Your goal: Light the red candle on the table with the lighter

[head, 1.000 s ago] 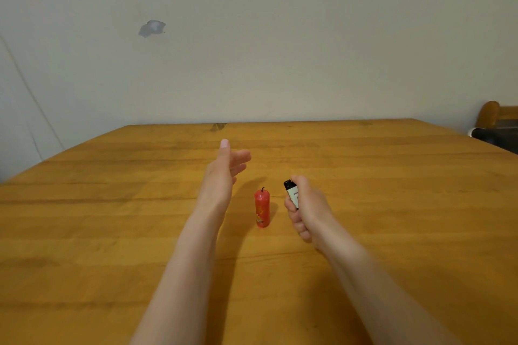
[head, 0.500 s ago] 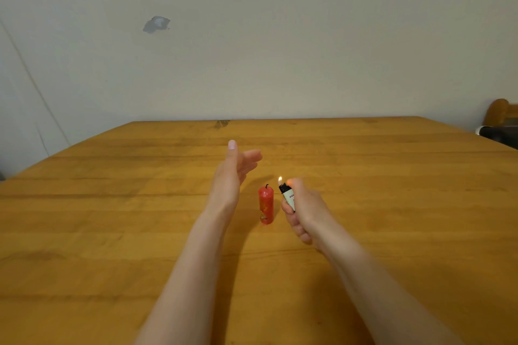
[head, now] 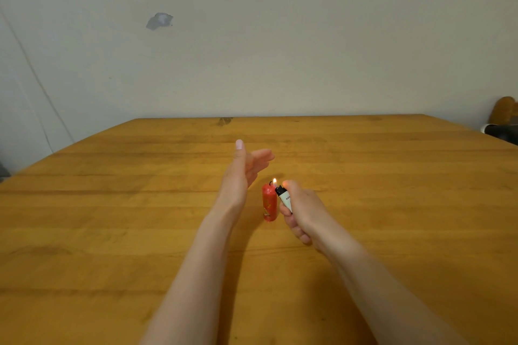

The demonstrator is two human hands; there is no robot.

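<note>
A short red candle [head: 269, 203] stands upright on the wooden table [head: 112, 204], with a dark wick at its top. My right hand [head: 301, 209] grips a white lighter [head: 284, 197] with a black head, tilted left towards the candle. A small flame burns at the lighter's tip, right beside the wick. My left hand [head: 241, 173] is held edge-on just left of the candle, fingers spread and curved, holding nothing and not touching it.
The table runs back to a pale wall with a grey patch [head: 159, 20]. A brown chair back [head: 504, 113] and a dark object [head: 501, 131] sit past the table's right edge.
The lighter was unlit, then lit, and my right hand has brought the flame leftward up to the candle's wick. My left hand has stayed cupped beside the candle.
</note>
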